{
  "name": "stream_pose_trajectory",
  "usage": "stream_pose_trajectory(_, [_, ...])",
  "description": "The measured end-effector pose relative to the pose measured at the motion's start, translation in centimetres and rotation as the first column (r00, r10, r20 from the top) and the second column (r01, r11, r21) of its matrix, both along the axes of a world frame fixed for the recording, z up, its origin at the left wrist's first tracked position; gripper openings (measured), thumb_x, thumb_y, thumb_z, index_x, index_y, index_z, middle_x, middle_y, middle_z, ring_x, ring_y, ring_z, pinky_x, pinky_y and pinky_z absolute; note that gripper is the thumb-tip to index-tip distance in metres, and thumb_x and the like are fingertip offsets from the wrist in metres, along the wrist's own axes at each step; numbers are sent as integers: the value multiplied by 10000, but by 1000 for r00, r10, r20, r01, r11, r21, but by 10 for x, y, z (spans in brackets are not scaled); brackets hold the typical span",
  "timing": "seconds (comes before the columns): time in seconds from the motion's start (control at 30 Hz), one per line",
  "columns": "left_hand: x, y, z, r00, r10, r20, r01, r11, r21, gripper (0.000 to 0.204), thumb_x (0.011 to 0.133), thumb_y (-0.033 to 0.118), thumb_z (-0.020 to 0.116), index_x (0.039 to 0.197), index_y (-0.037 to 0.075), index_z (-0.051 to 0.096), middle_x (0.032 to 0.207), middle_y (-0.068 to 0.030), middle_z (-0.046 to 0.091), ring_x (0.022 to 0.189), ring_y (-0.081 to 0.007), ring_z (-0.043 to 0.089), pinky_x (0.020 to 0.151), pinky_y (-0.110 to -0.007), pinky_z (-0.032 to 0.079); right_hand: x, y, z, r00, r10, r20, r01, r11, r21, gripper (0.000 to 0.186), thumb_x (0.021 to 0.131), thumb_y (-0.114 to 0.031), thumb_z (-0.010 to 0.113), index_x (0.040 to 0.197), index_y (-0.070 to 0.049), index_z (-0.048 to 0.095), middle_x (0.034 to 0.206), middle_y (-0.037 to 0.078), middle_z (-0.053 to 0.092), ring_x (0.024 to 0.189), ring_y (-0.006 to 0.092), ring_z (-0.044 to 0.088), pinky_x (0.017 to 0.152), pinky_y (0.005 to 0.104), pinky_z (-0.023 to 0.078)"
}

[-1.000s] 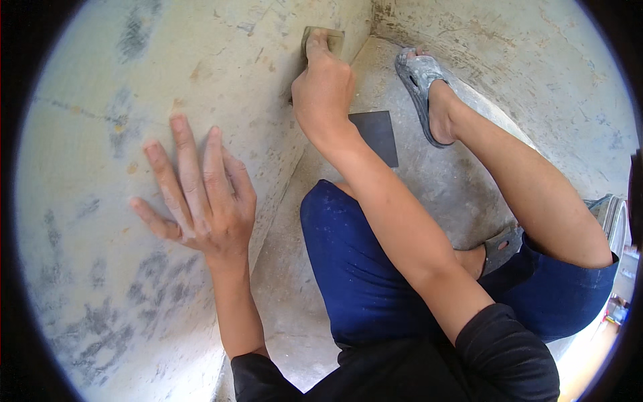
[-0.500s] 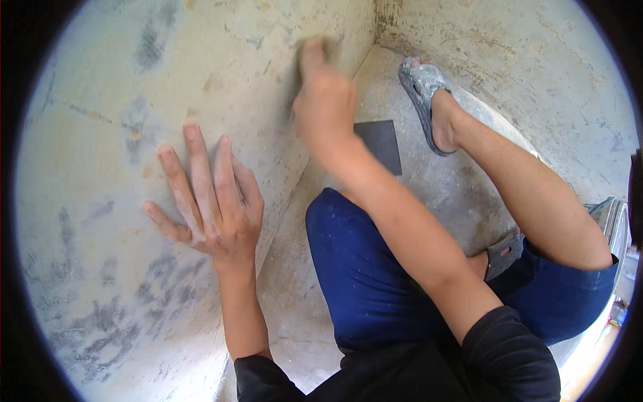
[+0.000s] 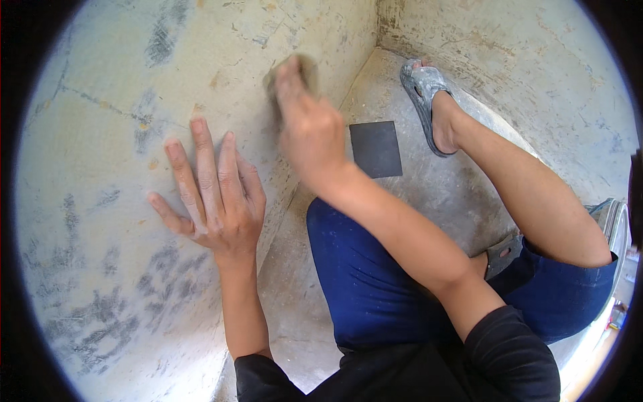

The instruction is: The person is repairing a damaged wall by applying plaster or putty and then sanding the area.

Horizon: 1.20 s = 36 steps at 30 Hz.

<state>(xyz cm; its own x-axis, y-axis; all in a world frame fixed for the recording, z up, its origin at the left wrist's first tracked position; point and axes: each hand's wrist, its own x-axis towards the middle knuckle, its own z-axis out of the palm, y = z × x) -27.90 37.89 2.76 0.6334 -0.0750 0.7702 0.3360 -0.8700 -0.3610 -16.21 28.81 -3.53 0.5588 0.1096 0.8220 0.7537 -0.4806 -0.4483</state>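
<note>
Grey-brown sanding block [image 3: 295, 72], pressed flat to the pale plastered wall [image 3: 100, 134], upper centre of view. Right hand [image 3: 309, 127] covers most of it; fingers [image 3: 287, 84] lie close together along its face, tips near its top edge, holding it against the wall. Only the block's upper corners show past the fingers.

Left hand [image 3: 214, 194] flat on the same wall, lower and to the left, well apart from the block. Fingers [image 3: 201, 161] fanned out, thumb out to the side, palm braced, holding nothing.

Dark square sheet [image 3: 376, 149] lies on the concrete floor [image 3: 435, 194] near the wall's foot, just right of the right wrist. Grey sandal [image 3: 422, 94] on a foot beyond it; a second sandal [image 3: 504, 253] partly tucked behind the blue-trousered knee [image 3: 362, 281].

Hard to make out: right hand and block are motion-blurred, so block's edges and exact grip are unclear. Block's lower part hidden under the palm. Thumb of right hand not visible.

Against the frames before: block and right hand sat higher and further right, close to the corner; now lower and more to the left on the wall. Left hand keeps the same spread, braced pose. Dark sheet has not moved.
</note>
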Motion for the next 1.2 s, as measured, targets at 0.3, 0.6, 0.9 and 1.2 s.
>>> stream_pose_trajectory(0.3, [4,0,-2,1000,15,17,-15,1000,19,195,886,181,689,1059,265,720,1376,22,658,1402,-244,504,1264,-513,43,14,-5,4,949,-7,-316,12,1000,14,533,814,65,542,1340,144,516,1089,372,648,669,394,685,594,484,556])
stream_pose_trajectory(0.6, [-3,-1,0,999,34,3,-34,999,12,221,881,190,705,1087,268,715,1366,12,665,1412,-254,493,1262,-511,32,20,-8,-4,978,-46,-201,42,999,-24,583,802,100,514,1381,149,466,1066,362,666,644,376,689,607,467,560])
stream_pose_trajectory(0.9, [-5,-1,1,999,46,3,-46,999,17,243,875,179,705,1102,267,711,1356,12,671,1409,-253,497,1260,-521,13,19,-10,24,886,-39,-463,48,999,9,429,808,88,533,1231,159,540,883,322,682,692,423,686,601,473,556])
stream_pose_trajectory(1.2, [-8,0,3,999,26,20,-27,999,39,208,884,182,718,1076,263,720,1373,15,660,1415,-226,489,1267,-461,44,15,2,30,982,-85,-169,95,994,52,507,800,34,575,1298,129,585,1330,332,593,733,352,716,665,398,593])
